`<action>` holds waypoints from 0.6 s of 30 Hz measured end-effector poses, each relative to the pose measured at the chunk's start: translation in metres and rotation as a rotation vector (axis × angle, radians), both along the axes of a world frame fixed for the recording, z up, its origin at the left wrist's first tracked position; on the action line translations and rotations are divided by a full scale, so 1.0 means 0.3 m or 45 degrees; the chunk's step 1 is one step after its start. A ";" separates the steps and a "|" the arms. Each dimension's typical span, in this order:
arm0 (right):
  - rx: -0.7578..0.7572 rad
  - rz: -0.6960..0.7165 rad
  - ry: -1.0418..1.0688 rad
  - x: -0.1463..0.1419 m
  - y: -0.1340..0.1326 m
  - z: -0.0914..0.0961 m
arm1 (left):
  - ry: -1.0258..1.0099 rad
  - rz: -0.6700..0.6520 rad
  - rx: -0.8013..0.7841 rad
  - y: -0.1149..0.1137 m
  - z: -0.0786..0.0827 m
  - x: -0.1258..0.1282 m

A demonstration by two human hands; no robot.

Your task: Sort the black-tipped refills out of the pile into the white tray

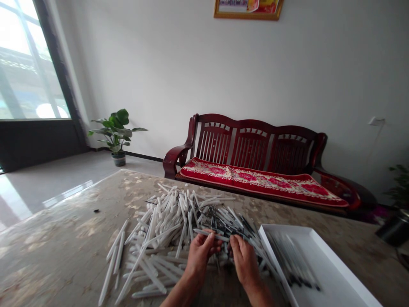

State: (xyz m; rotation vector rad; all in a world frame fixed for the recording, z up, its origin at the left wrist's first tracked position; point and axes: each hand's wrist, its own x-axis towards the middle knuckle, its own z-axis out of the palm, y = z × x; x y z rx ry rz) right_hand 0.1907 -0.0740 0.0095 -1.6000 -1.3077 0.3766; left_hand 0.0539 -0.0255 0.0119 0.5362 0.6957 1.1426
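Both of my hands are above the near side of a heap of slim white plastic tubes (pixel 172 213) that look like pen barrels. My left hand (pixel 200 256) pinches a slender pale pen (pixel 203 232) between thumb and fingers, its pale end pointing left. The fingers of my right hand (pixel 244 260) are closed at the pen's right end, where it looks dark; the fingertips hide that end. Dark, thin pen-like pieces (pixel 226 219) lie just beyond my hands, on the right of the heap.
A shallow white box (pixel 332 260) stands on the right with several pale, dark-ended pens (pixel 292 260) in it. The patterned tabletop (pixel 73 251) carries loose tubes and a small dark bit. Behind are a wooden bench (pixel 249 145) with a red cover and a potted plant (pixel 118 132).
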 end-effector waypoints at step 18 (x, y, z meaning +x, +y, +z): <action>0.070 -0.066 -0.066 -0.004 0.008 -0.009 | 0.053 -0.008 0.045 -0.005 -0.011 0.008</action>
